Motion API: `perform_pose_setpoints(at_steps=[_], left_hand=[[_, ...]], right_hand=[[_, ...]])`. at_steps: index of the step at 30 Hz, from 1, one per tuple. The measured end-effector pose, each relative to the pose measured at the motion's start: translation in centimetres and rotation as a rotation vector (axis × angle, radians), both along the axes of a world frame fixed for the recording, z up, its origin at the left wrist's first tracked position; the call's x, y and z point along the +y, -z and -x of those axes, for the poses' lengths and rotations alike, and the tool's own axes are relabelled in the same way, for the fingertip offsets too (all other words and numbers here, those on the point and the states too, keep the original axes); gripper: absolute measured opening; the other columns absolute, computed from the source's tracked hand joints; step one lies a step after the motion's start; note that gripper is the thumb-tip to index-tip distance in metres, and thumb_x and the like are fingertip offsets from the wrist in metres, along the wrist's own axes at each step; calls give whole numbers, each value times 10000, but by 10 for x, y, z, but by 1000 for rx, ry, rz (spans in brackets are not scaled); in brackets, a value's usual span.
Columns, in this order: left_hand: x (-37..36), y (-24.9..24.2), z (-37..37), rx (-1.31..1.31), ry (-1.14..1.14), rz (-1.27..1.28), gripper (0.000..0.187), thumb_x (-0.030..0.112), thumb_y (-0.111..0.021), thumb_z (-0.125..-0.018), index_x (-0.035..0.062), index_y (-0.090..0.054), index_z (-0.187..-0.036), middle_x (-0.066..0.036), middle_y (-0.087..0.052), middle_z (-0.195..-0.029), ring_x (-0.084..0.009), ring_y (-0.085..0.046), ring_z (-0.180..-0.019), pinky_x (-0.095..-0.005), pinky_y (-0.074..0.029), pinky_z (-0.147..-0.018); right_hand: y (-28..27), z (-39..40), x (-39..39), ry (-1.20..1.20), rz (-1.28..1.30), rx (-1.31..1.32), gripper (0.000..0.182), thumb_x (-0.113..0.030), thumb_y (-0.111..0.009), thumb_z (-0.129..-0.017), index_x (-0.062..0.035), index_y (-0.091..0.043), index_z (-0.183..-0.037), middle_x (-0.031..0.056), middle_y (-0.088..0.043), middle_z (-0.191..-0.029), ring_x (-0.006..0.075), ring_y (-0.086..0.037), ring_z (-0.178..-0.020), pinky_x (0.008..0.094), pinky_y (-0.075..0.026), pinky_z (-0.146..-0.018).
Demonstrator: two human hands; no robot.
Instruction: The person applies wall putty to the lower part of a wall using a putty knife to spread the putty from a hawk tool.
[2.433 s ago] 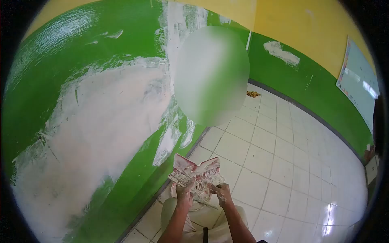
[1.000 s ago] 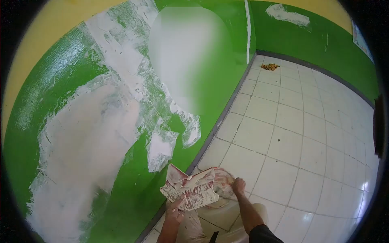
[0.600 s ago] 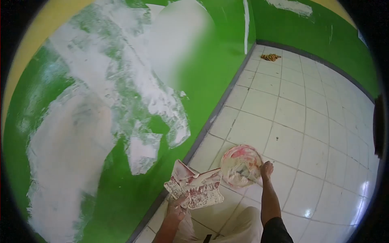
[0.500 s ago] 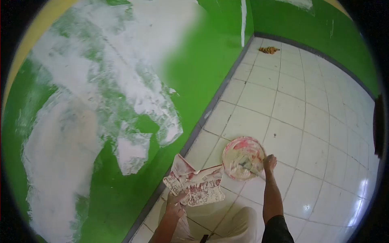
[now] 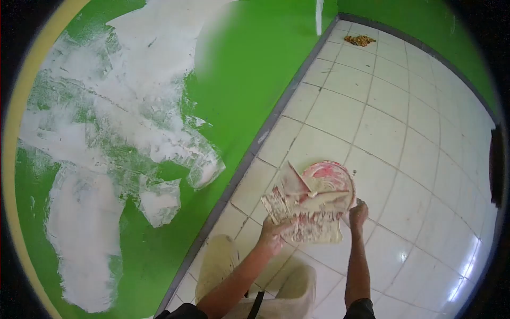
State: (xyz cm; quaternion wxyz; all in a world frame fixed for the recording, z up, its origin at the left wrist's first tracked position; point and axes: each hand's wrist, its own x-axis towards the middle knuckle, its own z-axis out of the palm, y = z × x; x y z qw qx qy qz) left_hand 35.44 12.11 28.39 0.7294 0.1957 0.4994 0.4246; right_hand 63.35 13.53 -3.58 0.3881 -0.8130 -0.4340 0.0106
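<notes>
My left hand (image 5: 273,232) is closed on putty spreaders (image 5: 319,226), wide flat blades caked with cream and reddish putty. One blade sticks up at an angle on the left. They are held over the near part of a round putty bucket (image 5: 351,183), hiding much of its inside. Pink and cream smears coat the bucket's wall. At the bucket's right rim, my right hand (image 5: 359,212) is closed; what its fingers grip is too small and partly hidden to make out.
A green wall (image 5: 241,101) with white putty patches (image 5: 85,223) rises on the left. Along its foot runs a grey skirting (image 5: 228,186). White floor tiles (image 5: 393,149) spread to the right. A small brown-yellow heap (image 5: 359,40) lies near the far corner.
My left hand has carried the spreaders right, from beside the bucket to over its near side. The mixing tool seen in the bucket is now hidden. The view has shifted.
</notes>
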Motion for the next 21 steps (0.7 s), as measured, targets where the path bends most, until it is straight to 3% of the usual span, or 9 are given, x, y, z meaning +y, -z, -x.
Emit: perform_pose_setpoints(at_steps=[2,4,6,8,11,15,18,20,21], left_hand=[[19,32,0,-68,38,-109,462,-32,-715,-744,26,-547,-1171,-73,-651,-1052,-177,-651,-923,-319,-563,-786],[36,47,-2,-78,36,-163,467,-36,-712,-743,23,-544,-1175,-78,-650,-1053,-181,-652,-921,-315,-561,-792],[51,44,-9,-92,7,-256,468,-41,-713,-741,14,-542,-1174,-87,-649,-1051,-188,-655,-911,-305,-558,-789],[66,43,-10,-121,33,-295,465,-40,-717,-740,8,-544,-1169,-90,-649,-1049,-191,-657,-904,-297,-557,-780],[76,55,4,-122,4,-369,453,-30,-730,-738,11,-553,-1153,-90,-648,-1031,-188,-656,-884,-285,-552,-753],[75,51,25,-184,24,-411,441,-15,-753,-724,23,-568,-1123,-66,-647,-1009,-169,-651,-852,-278,-541,-724],[72,53,43,-204,12,-343,459,0,-776,-699,43,-575,-1109,-42,-646,-1001,-144,-644,-830,-253,-523,-690],[80,54,53,-231,-2,-354,483,6,-782,-691,61,-571,-1122,-33,-645,-1001,-138,-639,-826,-235,-503,-659],[89,58,58,-252,6,-354,483,6,-782,-691,61,-571,-1122,-33,-645,-1001,-138,-639,-826,-235,-503,-659]], right_hand=[[-25,14,3,-44,-15,34,186,-58,-523,-785,-25,-695,-849,181,-663,-755,403,-639,-685,472,-511,-641],[-29,23,6,-53,208,67,118,-34,-551,-768,-18,-667,-791,198,-650,-757,403,-631,-689,462,-509,-635],[-53,30,12,-143,49,335,106,-19,-551,-736,-6,-650,-770,220,-633,-745,409,-629,-694,460,-507,-622],[-70,41,14,-283,-25,139,125,-5,-542,-702,-7,-651,-764,230,-616,-702,413,-625,-670,460,-506,-603],[-72,54,12,-237,-181,228,183,11,-540,-665,-7,-668,-794,245,-626,-735,412,-628,-678,456,-506,-596],[-110,72,-26,-161,-119,77,260,1,-524,-677,-17,-696,-872,229,-641,-741,390,-641,-656,432,-519,-587],[-103,79,-51,-100,191,46,325,17,-527,-659,-22,-698,-933,222,-652,-752,388,-648,-678,433,-528,-623],[-90,80,-56,-173,-70,-10,347,12,-542,-649,-28,-693,-959,224,-661,-805,380,-655,-747,431,-529,-685],[-95,83,-57,-171,55,68,382,10,-548,-638,-50,-697,-985,215,-674,-907,370,-654,-834,420,-525,-760]])
